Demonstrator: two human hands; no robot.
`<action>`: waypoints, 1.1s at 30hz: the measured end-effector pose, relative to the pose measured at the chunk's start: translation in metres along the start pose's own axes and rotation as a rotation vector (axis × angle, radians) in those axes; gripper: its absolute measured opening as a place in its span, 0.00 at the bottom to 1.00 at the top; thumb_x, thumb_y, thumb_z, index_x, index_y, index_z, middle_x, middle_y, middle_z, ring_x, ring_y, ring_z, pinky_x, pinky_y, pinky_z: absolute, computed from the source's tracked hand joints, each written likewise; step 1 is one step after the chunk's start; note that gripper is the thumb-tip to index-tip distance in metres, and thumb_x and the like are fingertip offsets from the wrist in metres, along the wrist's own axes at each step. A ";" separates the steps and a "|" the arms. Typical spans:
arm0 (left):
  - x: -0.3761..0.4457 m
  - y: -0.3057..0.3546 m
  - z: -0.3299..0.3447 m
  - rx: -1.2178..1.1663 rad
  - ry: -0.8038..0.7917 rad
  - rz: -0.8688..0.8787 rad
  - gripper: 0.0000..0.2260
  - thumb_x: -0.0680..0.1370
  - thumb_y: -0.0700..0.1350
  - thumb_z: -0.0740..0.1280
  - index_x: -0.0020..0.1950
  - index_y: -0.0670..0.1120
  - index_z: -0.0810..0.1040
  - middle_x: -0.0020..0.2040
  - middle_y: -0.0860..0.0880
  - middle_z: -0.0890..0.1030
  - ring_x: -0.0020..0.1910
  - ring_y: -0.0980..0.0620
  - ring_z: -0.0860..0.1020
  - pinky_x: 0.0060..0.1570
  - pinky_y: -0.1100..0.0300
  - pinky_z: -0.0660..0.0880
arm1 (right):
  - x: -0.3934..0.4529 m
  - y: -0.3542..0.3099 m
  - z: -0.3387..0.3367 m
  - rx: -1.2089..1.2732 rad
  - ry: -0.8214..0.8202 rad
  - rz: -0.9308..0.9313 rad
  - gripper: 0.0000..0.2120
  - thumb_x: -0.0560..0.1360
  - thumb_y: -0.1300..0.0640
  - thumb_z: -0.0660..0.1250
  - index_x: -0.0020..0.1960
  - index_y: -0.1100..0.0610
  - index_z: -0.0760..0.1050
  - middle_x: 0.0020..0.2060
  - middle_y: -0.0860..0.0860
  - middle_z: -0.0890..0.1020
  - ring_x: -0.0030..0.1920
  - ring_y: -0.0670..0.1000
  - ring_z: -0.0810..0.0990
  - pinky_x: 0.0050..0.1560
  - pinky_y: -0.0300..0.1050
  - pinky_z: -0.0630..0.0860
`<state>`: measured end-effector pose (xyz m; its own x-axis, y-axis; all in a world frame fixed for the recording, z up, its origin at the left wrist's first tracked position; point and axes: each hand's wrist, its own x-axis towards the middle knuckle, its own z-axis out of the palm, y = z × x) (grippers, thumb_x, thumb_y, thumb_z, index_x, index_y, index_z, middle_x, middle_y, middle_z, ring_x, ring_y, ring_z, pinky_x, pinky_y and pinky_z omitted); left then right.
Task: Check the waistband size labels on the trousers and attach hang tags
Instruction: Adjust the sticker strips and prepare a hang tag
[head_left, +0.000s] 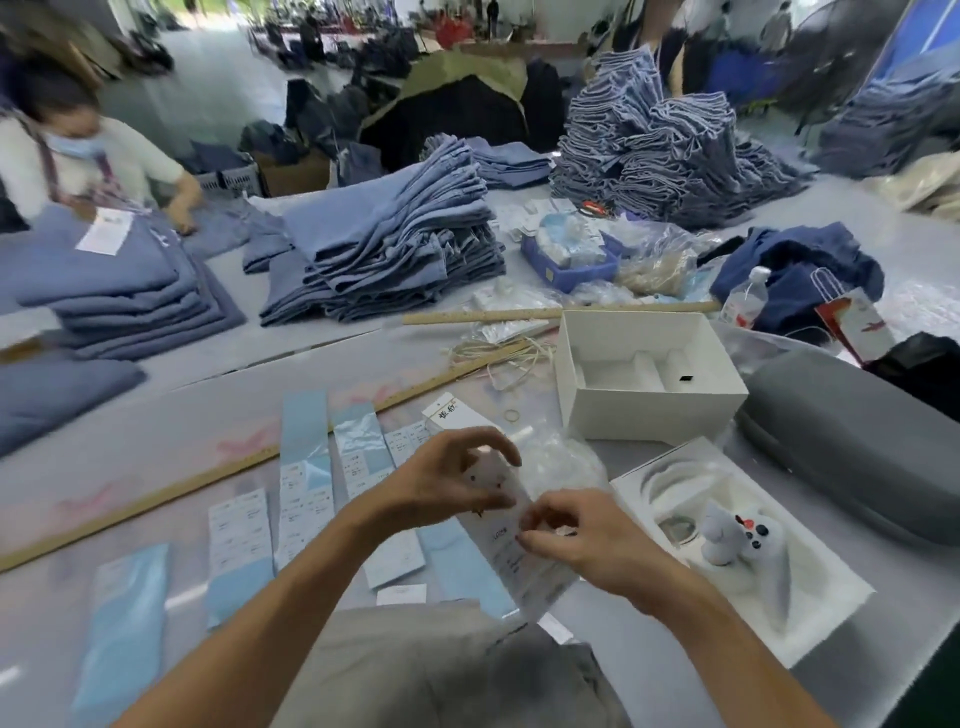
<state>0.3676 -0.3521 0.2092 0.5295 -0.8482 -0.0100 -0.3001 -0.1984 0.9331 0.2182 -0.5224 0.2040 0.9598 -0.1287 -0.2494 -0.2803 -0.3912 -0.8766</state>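
A long white hang tag (511, 558) lies slanted in front of me, over the table. My left hand (447, 480) pinches its upper end between thumb and curled fingers. At the tag's right edge, my right hand (576, 540) pinches it, or something small on it; blur hides which. Several more tags (306, 478), white and pale blue, some in clear sleeves, lie in rows on the table to the left. Folded blue trousers (400, 249) sit stacked at the table's middle, with taller piles (660, 150) behind.
A long wooden ruler (171, 491) runs diagonally behind the tags. An open white box (649, 410) and its tray insert (826, 608) holding a small toy figure stand right, beside a grey case (852, 441). Another person (78, 150) works at far left over more trousers (114, 291).
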 end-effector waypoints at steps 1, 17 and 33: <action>-0.015 0.005 -0.002 -0.136 0.092 0.000 0.15 0.73 0.41 0.79 0.56 0.52 0.81 0.49 0.47 0.85 0.48 0.48 0.84 0.45 0.54 0.83 | -0.005 -0.007 0.006 0.142 -0.026 -0.002 0.08 0.77 0.60 0.72 0.42 0.49 0.84 0.40 0.43 0.84 0.44 0.40 0.82 0.45 0.36 0.77; -0.185 0.017 -0.009 -0.527 0.723 -0.068 0.05 0.79 0.40 0.70 0.54 0.42 0.83 0.48 0.44 0.87 0.45 0.45 0.86 0.34 0.54 0.82 | -0.037 -0.099 0.122 0.399 -0.052 0.034 0.06 0.77 0.64 0.72 0.42 0.58 0.79 0.40 0.55 0.85 0.44 0.52 0.82 0.47 0.50 0.75; -0.215 0.020 -0.008 -0.556 0.586 0.007 0.10 0.78 0.44 0.72 0.59 0.45 0.81 0.51 0.45 0.87 0.49 0.44 0.86 0.38 0.52 0.84 | -0.059 -0.113 0.155 0.271 0.218 -0.058 0.08 0.77 0.65 0.71 0.42 0.54 0.81 0.41 0.55 0.86 0.45 0.54 0.85 0.50 0.55 0.82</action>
<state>0.2537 -0.1699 0.2332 0.9052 -0.4228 0.0426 0.0521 0.2098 0.9764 0.1955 -0.3296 0.2543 0.9401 -0.3159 -0.1281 -0.1830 -0.1508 -0.9715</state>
